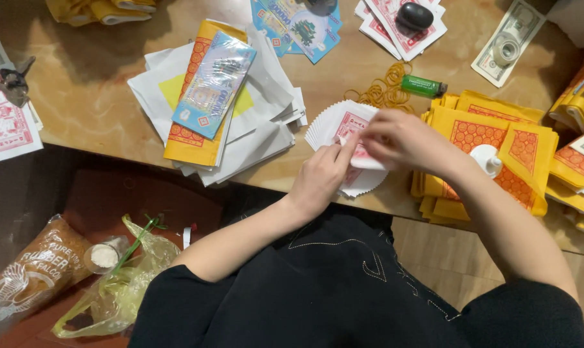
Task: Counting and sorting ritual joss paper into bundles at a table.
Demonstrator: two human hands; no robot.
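Lap: the person's dark clothing fills the lower middle and hides the near counter (98, 109) edge below the hands.
Floor, left: a crumpled clear plastic bag (121, 283) and a brown printed bag (31, 274), the latter cut off by the left edge; a small round container of white powder (104, 256) sits between them.
Left hand (321, 177): fingers curled, pinching the near edge of the fanned stack of white-and-red paper sheets (343, 132).
Right hand (401, 138): lies over the stack's right part, fingers bent on the top sheet; it is blurred and covers much of the stack's print.
Fanned stack: on the counter at its near edge, just left of the yellow-and-red paper pile (491, 145); its lower part is hidden by both hands.
Right forearm: crosses the yellow pile, on which a small white bottle (488, 161) shows.
Middle left: white sheets with a yellow-and-orange packet (192, 138) and a wrapped bundle of notes (214, 84) on top.
Farther: loose rubber bands (382, 90), a green lighter (424, 86).
Far edge: a dark oval object (414, 16) on red-printed sheets, a tape roll (506, 48) on a banknote-like sheet; more papers cut off at the top.
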